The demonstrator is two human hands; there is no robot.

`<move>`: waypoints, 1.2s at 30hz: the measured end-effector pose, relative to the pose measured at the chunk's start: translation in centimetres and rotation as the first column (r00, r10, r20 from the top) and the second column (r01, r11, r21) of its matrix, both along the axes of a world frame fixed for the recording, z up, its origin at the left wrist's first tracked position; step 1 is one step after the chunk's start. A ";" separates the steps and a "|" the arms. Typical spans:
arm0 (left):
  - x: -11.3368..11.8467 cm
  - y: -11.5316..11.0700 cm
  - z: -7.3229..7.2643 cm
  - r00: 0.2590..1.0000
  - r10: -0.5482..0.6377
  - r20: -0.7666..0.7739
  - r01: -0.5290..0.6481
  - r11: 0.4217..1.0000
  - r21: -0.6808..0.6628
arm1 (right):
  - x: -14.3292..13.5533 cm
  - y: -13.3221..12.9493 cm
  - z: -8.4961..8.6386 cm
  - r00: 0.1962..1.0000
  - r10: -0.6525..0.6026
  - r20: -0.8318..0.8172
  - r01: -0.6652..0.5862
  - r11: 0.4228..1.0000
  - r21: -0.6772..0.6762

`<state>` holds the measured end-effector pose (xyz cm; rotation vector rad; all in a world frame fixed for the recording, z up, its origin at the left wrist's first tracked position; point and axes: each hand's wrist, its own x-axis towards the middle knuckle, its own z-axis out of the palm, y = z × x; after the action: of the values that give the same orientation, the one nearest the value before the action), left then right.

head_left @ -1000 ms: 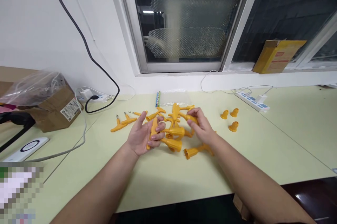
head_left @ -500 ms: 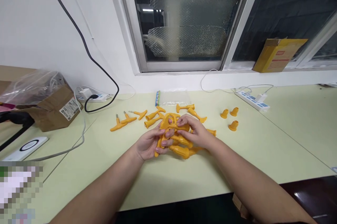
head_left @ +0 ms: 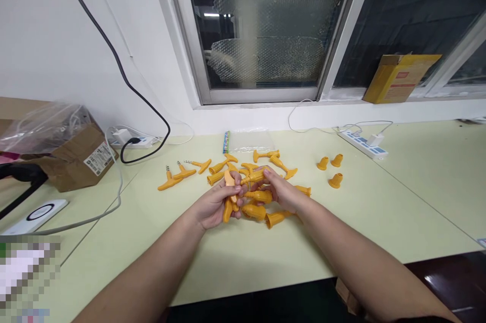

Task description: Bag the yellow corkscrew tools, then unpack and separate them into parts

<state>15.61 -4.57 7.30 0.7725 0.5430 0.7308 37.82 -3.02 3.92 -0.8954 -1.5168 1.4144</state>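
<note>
My left hand (head_left: 214, 207) is closed around the T-shaped handles of several yellow plastic corkscrews, their bell-shaped sleeves pointing right. The topmost corkscrew (head_left: 253, 177) lies between both hands. Fingers of my right hand (head_left: 284, 192) close on its sleeve end. Below it in the bunch are another corkscrew (head_left: 260, 196) and a lower sleeve (head_left: 253, 211). Just right of the bunch, a corkscrew (head_left: 278, 218) lies on the table, partly under my right wrist. More sleeved corkscrews, such as one near the back (head_left: 267, 155), lie behind my hands.
Three handles with bare metal spirals (head_left: 185, 170) lie to the left. Three loose bell sleeves (head_left: 336, 180) stand right. A clear plastic bag (head_left: 250, 142) lies behind. Power strips (head_left: 363, 145), a cardboard box (head_left: 81, 153) and a white charging pad (head_left: 47, 215) sit farther out.
The topmost corkscrew has turned, its handle now lower and farther left in my left hand. My right fingers have shifted toward its sleeve end. The bunch has moved slightly left.
</note>
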 end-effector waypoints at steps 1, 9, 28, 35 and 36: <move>0.1 0.0 0.1 1.000 0.009 -0.001 -0.009 1.000 -0.015 | -0.1 0.0 -0.1 1.000 0.018 -0.024 -0.019 0.999 -0.050; -0.2 0.0 0.9 0.996 0.018 0.084 -0.006 0.991 -0.137 | 0.7 -0.5 0.9 0.991 -0.052 0.121 0.018 0.965 0.263; -0.5 0.2 0.6 0.998 -0.019 0.067 0.029 0.987 -0.158 | 1.1 -0.9 1.4 0.987 -0.111 0.117 0.062 0.929 0.364; -0.7 0.4 0.7 0.996 -0.049 0.068 0.061 0.980 -0.191 | 1.6 -0.6 1.2 0.957 -0.184 0.225 0.018 0.808 0.589; -0.8 0.5 0.8 0.995 -0.045 0.090 0.062 0.977 -0.204 | 1.9 -0.5 1.2 0.948 -0.230 0.219 0.015 0.721 0.693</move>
<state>14.76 -4.04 8.10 0.5577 0.5104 0.6429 39.74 -3.49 5.09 -0.7215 -1.9656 0.5249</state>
